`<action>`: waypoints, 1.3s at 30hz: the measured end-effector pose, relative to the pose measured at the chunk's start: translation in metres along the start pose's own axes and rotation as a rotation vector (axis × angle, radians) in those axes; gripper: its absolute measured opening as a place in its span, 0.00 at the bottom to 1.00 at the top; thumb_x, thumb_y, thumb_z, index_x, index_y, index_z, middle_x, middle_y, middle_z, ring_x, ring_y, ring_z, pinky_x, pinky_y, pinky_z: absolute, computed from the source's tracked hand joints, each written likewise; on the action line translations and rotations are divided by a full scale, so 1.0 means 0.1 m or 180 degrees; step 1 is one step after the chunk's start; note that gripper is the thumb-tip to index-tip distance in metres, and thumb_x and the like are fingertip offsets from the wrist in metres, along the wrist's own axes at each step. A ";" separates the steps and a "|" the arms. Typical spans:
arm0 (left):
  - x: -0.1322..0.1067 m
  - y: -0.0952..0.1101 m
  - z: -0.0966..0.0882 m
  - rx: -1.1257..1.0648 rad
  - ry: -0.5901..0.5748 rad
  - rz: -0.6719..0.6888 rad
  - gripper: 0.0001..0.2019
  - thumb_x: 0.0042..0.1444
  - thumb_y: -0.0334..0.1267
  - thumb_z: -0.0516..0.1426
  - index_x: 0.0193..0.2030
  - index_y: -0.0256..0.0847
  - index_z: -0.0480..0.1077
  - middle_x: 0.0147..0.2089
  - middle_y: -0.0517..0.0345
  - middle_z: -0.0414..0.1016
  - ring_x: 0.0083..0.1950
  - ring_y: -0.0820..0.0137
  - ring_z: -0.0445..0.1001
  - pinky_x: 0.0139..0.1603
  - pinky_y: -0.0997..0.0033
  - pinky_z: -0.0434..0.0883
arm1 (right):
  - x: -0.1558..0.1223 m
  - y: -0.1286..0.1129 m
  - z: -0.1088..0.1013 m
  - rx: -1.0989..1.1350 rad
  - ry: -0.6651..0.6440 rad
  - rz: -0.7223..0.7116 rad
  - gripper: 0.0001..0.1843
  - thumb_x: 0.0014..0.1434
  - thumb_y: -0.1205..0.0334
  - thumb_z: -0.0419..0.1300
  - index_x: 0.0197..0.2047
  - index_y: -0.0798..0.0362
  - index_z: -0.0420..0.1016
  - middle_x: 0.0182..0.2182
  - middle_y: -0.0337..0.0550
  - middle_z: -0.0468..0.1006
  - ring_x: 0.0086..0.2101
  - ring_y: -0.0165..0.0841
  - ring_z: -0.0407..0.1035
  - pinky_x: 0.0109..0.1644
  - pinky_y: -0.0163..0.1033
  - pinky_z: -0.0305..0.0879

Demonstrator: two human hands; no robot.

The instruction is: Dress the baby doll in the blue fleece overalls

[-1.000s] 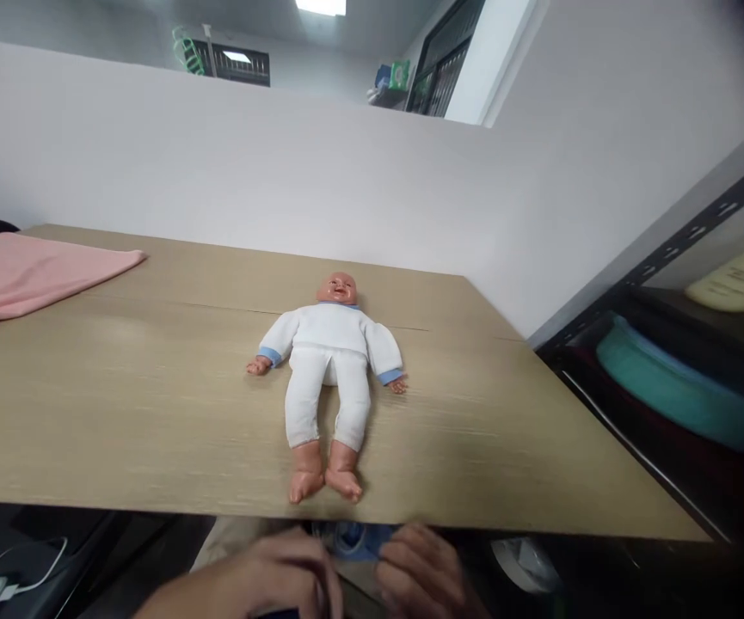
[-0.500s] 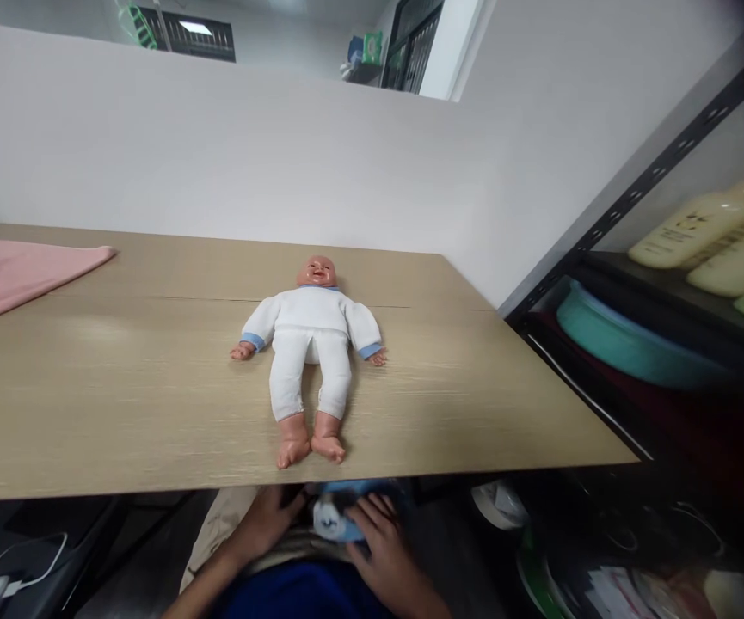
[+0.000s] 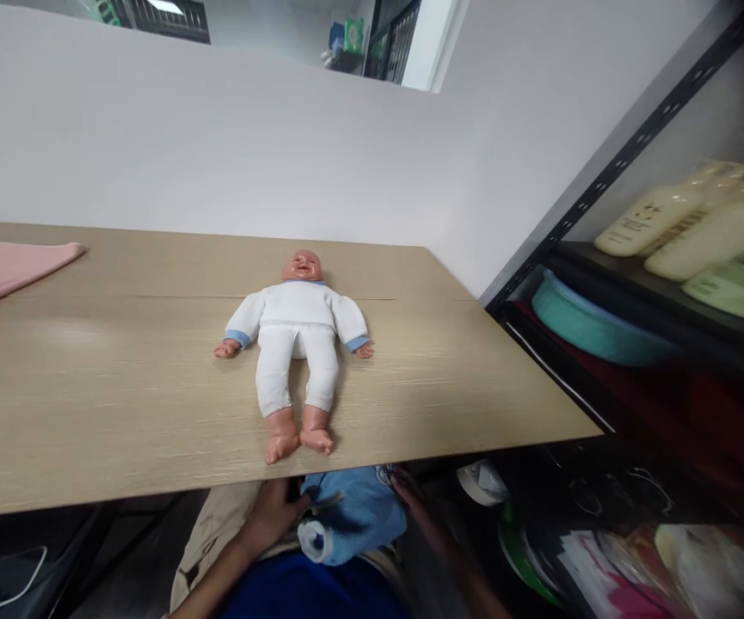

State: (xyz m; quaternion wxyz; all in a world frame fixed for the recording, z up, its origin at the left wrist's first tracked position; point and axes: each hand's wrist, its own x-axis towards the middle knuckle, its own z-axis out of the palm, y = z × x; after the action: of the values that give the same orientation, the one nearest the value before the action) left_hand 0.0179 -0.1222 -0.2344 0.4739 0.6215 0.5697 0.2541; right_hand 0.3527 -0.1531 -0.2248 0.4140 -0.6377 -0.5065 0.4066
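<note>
Below the near edge of the counter (image 3: 119,404), over the person's lap, the left hand (image 3: 268,520) has its fingers (image 3: 291,507) curled closed on the left edge of a blue garment (image 3: 359,516), whose rolled white cuff (image 3: 312,542) hangs just below those fingers. The right hand (image 3: 420,516) lies against the garment's right edge, but it is smeared by motion, so I cannot tell whether its fingers are clamped on the fabric or only touching it. Half a second ago the same garment was a small bundle pressed between two hands close together. Now the hands stand further apart and the fabric is spread wider between them, with more of it showing and its top edge nearly up at the counter's rim. Just beyond the fingers, across that rim, lie the bare feet of a baby doll (image 3: 294,335) in a white suit with blue cuffs. It is flat on its back, head away from the hands, and has not shifted on the counter. Far off to the left of the fingers lies a pink cloth (image 3: 3,266). To the right, well apart, a dark shelf rack (image 3: 604,185) holds a teal basin (image 3: 584,322) and pale bottles (image 3: 661,219).
</note>
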 end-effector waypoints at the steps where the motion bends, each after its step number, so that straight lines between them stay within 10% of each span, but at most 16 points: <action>1: -0.06 0.03 -0.04 -0.0003 -0.0097 0.0027 0.22 0.58 0.53 0.63 0.52 0.38 0.79 0.45 0.45 0.86 0.48 0.49 0.82 0.56 0.48 0.78 | 0.02 -0.02 0.02 0.0030 -0.0040 0.0065 0.29 0.59 0.24 0.67 0.48 0.38 0.87 0.47 0.50 0.90 0.52 0.63 0.86 0.55 0.66 0.84; 8: -0.62 0.32 -0.68 0.0694 -0.0616 0.0073 0.23 0.63 0.40 0.58 0.64 0.46 0.80 0.68 0.47 0.84 0.70 0.49 0.80 0.74 0.50 0.73 | -0.20 -0.57 0.15 -0.0036 -0.0455 -0.0036 0.21 0.58 0.40 0.74 0.41 0.50 0.84 0.39 0.48 0.86 0.45 0.50 0.83 0.53 0.55 0.81; 13: -1.10 0.77 -1.31 0.2151 -0.1044 -0.0429 0.31 0.64 0.43 0.63 0.73 0.44 0.78 0.75 0.37 0.77 0.77 0.37 0.74 0.80 0.35 0.65 | -0.48 -1.60 0.21 -0.0947 -0.1030 -0.2064 0.11 0.60 0.66 0.69 0.47 0.48 0.78 0.49 0.48 0.83 0.50 0.43 0.79 0.58 0.46 0.77; 18: -1.39 1.54 -1.68 0.0992 -0.1184 0.0820 0.28 0.65 0.52 0.70 0.71 0.65 0.75 0.74 0.55 0.78 0.71 0.46 0.79 0.74 0.48 0.76 | -0.47 -2.38 0.25 -0.0924 -0.1366 -0.3319 0.24 0.55 0.68 0.68 0.54 0.46 0.72 0.51 0.48 0.83 0.51 0.45 0.79 0.58 0.48 0.77; 23: -1.09 2.20 -1.76 0.0587 0.0075 0.2195 0.31 0.61 0.46 0.75 0.66 0.57 0.68 0.68 0.47 0.75 0.70 0.49 0.75 0.69 0.52 0.78 | -0.18 -2.97 0.21 -0.0906 -0.1536 -0.3627 0.23 0.57 0.70 0.67 0.55 0.46 0.70 0.53 0.51 0.81 0.55 0.45 0.78 0.63 0.50 0.75; 32: -0.28 2.90 -2.22 0.1349 -0.0330 0.2195 0.15 0.74 0.51 0.63 0.60 0.48 0.74 0.51 0.56 0.79 0.49 0.61 0.77 0.48 0.65 0.74 | 0.55 -3.66 0.16 -0.0666 -0.1474 -0.3456 0.19 0.62 0.73 0.67 0.51 0.46 0.68 0.49 0.43 0.78 0.46 0.37 0.77 0.51 0.41 0.75; 36: 0.01 3.08 -2.40 0.1733 -0.0287 0.2474 0.10 0.76 0.47 0.60 0.53 0.44 0.78 0.47 0.56 0.79 0.49 0.61 0.76 0.50 0.65 0.72 | 0.84 -3.87 0.10 -0.1042 -0.1670 -0.2717 0.24 0.67 0.62 0.72 0.63 0.46 0.72 0.48 0.39 0.82 0.38 0.32 0.76 0.45 0.38 0.74; 39: 0.19 3.22 -2.51 0.1623 -0.0295 0.2715 0.08 0.76 0.45 0.61 0.52 0.45 0.78 0.53 0.53 0.79 0.53 0.61 0.76 0.53 0.65 0.73 | 1.11 -4.03 0.05 -0.1199 -0.1688 -0.3016 0.19 0.67 0.58 0.74 0.59 0.46 0.79 0.49 0.41 0.86 0.45 0.37 0.80 0.52 0.42 0.75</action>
State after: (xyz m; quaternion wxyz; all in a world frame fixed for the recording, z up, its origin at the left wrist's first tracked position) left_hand -0.0421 0.0029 0.1495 0.1855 0.9059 0.2871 0.2501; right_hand 0.2411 0.0144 0.1415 0.2892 -0.2801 -0.8872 0.2255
